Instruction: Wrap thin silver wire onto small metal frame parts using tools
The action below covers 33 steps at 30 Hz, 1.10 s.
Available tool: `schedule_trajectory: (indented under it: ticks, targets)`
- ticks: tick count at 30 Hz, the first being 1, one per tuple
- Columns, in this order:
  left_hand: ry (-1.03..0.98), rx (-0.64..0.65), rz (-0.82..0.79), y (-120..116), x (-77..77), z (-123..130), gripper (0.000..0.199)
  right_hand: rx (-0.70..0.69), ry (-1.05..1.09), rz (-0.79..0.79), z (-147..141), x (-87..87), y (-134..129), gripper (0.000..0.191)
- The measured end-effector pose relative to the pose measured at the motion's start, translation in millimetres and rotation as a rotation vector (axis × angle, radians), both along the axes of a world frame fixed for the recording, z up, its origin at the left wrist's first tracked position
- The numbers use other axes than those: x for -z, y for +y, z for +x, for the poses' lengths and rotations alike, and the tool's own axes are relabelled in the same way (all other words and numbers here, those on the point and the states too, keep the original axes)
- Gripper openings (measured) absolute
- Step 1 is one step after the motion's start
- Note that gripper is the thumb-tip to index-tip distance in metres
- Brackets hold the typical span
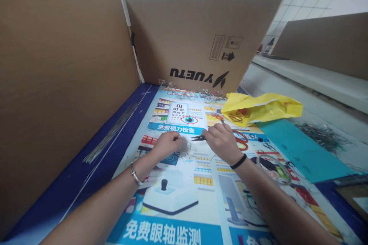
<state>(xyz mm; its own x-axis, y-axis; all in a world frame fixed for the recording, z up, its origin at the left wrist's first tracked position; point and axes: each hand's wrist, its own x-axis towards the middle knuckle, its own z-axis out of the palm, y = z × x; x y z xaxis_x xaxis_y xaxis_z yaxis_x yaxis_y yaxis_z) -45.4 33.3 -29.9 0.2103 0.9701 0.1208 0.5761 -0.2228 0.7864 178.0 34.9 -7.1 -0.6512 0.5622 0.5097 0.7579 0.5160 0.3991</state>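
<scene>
My left hand point(169, 146) is closed in a pinch beside a small tangle of thin wire point(184, 146); what sits between its fingertips is too small to make out. My right hand point(222, 142) is wrapped round dark pliers point(198, 138), whose pointed jaws face left, a short way from my left hand. Just right of my right hand, orange-red scissor handles point(242, 139) lie on the printed poster point(184, 199).
Cardboard panels stand at the left point(63, 65) and back point(184, 34). A bundle of wires point(110, 134) lies on the blue cloth. Toward the right are a yellow bag point(261, 107), a clear round dish or ring point(274, 170) and dark wire pieces point(322, 136).
</scene>
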Motion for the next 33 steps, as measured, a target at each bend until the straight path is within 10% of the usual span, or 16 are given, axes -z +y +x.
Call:
schedule_trajectory:
  ticks: [33]
  targets:
    - [-0.075, 0.12, 0.137, -1.7, -1.2, 1.1, 0.028, 0.109, 0.052, -0.288, -2.5, 26.0, 12.7, 0.011]
